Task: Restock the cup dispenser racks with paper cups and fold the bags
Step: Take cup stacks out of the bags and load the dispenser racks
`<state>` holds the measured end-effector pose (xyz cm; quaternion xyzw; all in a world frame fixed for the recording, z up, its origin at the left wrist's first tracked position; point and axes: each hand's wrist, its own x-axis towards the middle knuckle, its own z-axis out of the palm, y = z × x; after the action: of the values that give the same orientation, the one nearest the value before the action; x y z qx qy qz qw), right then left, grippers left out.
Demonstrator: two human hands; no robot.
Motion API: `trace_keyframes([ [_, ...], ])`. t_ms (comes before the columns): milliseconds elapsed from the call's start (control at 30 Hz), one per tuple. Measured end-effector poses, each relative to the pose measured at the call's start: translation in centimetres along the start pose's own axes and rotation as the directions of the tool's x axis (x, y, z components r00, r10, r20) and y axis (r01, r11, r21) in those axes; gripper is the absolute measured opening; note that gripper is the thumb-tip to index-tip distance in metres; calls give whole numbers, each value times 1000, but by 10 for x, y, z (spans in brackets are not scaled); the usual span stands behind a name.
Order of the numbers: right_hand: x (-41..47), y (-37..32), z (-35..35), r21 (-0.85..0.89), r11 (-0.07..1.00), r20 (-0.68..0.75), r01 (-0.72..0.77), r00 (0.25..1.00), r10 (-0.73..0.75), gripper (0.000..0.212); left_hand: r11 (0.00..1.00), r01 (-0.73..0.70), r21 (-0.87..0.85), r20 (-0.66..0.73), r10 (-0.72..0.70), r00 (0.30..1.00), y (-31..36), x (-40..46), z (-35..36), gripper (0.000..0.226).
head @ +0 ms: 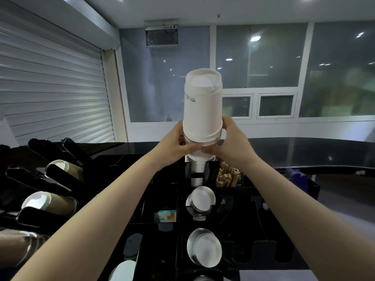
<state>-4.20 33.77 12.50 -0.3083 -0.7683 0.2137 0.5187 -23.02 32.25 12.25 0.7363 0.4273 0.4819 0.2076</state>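
Both hands meet at the lower part of a tall stack of white paper cups [202,110], smooth, ribbed with stacked rims near the bottom and sheathed in a thin clear bag [203,78] that puckers over the top. The left hand [178,141] curls round the stack from the left, thumb across the front; the right hand [229,138] wraps it from the right, fingertips touching the left thumb. Both forearms reach forward and upward, bare. The stack stands nearly upright, its narrow end sunk in the top slot of a glossy black dispenser rack [211,171]. Below it, two more slots show round white cup bottoms [202,198]. Brown wooden stirrers [226,176] bristle just right. At left, brown ribbed cups [58,201] lie in slanted black holders. The dark polished surface [304,149] runs behind, before grey glass partitions and a slatted white shutter [50,88].
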Motion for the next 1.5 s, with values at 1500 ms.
trace_keyframes([
  [1500, -100, 17, 37, -335, 929, 136, -159, 967, 215, 69, 961, 272, 57, -42, -270, 962, -29, -119, -14, 54],
])
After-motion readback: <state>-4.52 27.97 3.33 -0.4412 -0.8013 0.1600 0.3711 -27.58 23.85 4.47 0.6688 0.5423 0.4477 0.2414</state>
